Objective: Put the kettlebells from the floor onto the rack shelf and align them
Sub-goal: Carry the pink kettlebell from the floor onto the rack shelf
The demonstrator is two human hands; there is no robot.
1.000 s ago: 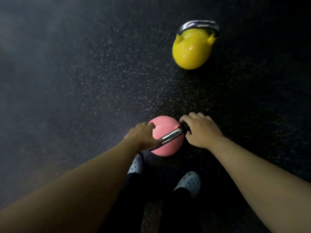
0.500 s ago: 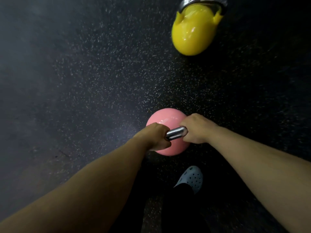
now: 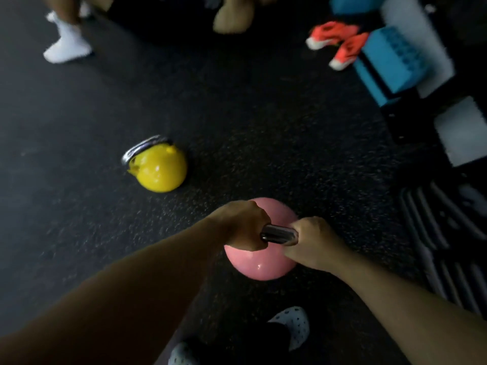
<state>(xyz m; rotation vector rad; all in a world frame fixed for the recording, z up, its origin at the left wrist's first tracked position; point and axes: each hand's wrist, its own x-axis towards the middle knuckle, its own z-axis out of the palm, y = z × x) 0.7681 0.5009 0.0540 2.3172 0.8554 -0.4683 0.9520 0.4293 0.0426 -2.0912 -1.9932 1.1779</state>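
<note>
At the far left top a white-socked foot (image 3: 67, 46) of another person stands on the dark speckled floor (image 3: 263, 133), blurred by motion. Further right and lower, the yellow kettlebell (image 3: 158, 169) lies tipped on that floor, its silver handle (image 3: 139, 148) pointing up and left; it is well apart from both hands. The left hand (image 3: 243, 226) comes in from the lower left on a bare forearm, and its grip is closed tight round the left end of the chrome handle (image 3: 279, 234) of the pink kettlebell (image 3: 259, 262). That kettlebell sits low and centre in the view, below and right of the yellow one, with the handle uppermost; whether its base touches the floor or hangs just clear cannot be told. A short stretch of bare handle shows between the two fists. The right hand (image 3: 312, 242) is wrapped shut on the right end of the same handle, knuckles up. Below the pink ball a pale perforated clog (image 3: 295, 325) shows on the person's foot, and a second one peeks at the bottom edge. At the upper right lie a pair of orange shoes (image 3: 334, 43), just beside blue blocks (image 3: 390, 61). Along the right edge run the dark bars of a rack (image 3: 442, 233), too blurred to make out its shelf
</note>
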